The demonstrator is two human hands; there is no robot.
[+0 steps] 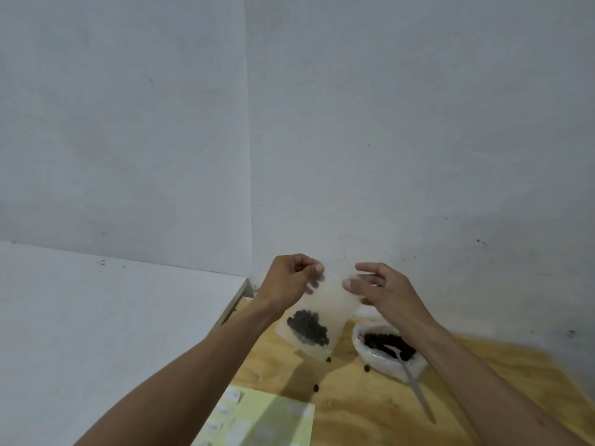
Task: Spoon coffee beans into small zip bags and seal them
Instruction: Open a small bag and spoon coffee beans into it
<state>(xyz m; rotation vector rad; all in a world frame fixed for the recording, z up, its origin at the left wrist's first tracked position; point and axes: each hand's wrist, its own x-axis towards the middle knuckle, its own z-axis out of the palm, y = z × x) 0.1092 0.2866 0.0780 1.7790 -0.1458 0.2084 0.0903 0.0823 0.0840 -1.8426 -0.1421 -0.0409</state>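
Note:
A small clear zip bag (325, 313) with a dark clump of coffee beans (308, 328) in its lower part hangs in the air above the wooden table (354, 410). My left hand (289, 280) pinches its top left corner. My right hand (378, 289) pinches the top right edge with thumb and fingers. To the right on the table lies an open plastic bag of coffee beans (388, 349). A metal spoon (412, 381) rests in it, handle pointing toward me.
Three loose beans (366, 367) lie on the wood near the bags. A yellow-green sheet (273, 420) with several small white labels lies at the near edge. A white surface (96, 317) stands to the left; grey walls close off the back.

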